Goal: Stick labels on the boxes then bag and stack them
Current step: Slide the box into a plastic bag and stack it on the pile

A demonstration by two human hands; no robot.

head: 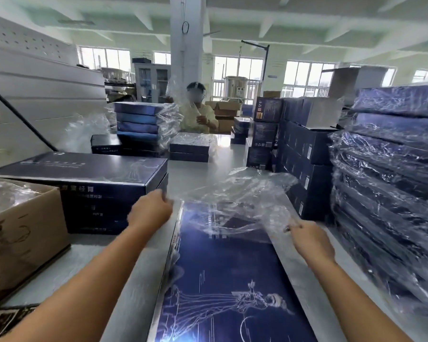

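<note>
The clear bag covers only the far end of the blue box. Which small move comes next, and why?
Probably pull the clear bag toward the body: the left hand and right hand hold its edges, but most of the blue box lies bare.

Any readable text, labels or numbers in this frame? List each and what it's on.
Nothing reads with certainty.
Side of the left box stack: large Chinese characters, blurred.
Lid of the front box: white print under the clear bag, blurred.
White labels on the upright boxes: too small.
Cardboard carton: dark marks, unreadable.
</note>
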